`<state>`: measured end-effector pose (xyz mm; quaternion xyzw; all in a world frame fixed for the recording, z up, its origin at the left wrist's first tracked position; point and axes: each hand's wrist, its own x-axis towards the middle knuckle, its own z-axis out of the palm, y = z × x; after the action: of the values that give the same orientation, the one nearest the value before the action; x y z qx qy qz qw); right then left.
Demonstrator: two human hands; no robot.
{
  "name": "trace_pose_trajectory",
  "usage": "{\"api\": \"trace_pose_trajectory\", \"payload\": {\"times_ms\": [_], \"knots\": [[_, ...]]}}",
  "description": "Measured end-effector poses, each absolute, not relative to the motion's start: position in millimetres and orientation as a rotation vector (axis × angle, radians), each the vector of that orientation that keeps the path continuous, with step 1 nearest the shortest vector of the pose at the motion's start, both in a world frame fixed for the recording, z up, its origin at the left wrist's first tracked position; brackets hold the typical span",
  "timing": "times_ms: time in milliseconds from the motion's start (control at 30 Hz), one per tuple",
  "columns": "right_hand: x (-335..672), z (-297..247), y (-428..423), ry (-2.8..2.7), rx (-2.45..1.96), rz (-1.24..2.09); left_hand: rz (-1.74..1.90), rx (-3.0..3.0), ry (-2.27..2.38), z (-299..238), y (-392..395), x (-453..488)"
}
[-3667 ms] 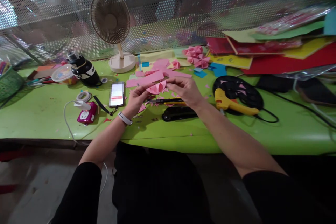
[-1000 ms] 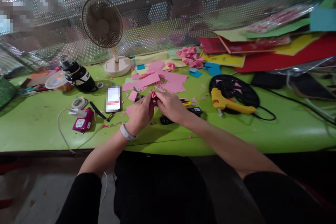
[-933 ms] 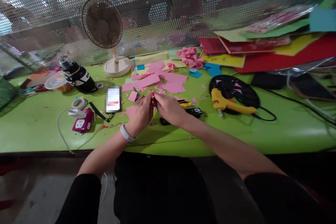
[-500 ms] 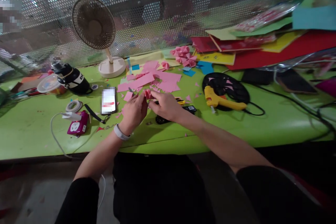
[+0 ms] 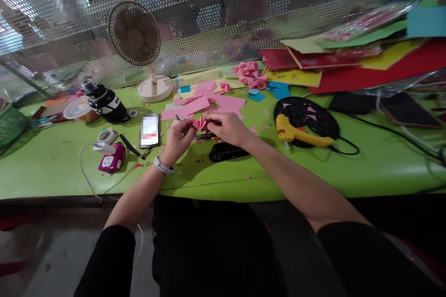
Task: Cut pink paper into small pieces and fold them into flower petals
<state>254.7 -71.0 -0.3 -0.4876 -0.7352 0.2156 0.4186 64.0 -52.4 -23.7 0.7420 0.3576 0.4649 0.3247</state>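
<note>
Between my two hands a folded pink paper piece [image 5: 200, 123] is spread like a fan. My left hand [image 5: 178, 138] pinches its left edge, and my right hand [image 5: 228, 129] pinches the right edge. Just below the paper lies a tool with dark blades and a bit of yellow [image 5: 205, 136], partly hidden by my right hand. A black stapler-like object [image 5: 226, 151] rests under my right wrist. Flat pink paper sheets [image 5: 226, 101] and small scraps spread beyond my hands. Farther back sits a cluster of folded pink paper flowers [image 5: 249, 74].
A yellow glue gun [image 5: 301, 135] lies on a black coiled pad to the right. Stacked coloured paper [image 5: 369, 69] fills the back right. On the left are a phone [image 5: 149, 131], a purple socket block [image 5: 111, 160], a black bottle [image 5: 107, 103], tape [image 5: 107, 136] and a fan [image 5: 155, 88].
The pink folded paper has opened from a compact bundle into a fan shape. My hands have moved apart slightly. The whole view has shifted a little.
</note>
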Motion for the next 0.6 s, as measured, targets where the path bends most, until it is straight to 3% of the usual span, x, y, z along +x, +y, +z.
{"api": "trace_pose_trajectory", "payload": {"times_ms": [600], "knots": [[253,-13,-62,-1.558,-0.988,0.812,1.305,1.47,0.818,-29,-44,68]]}}
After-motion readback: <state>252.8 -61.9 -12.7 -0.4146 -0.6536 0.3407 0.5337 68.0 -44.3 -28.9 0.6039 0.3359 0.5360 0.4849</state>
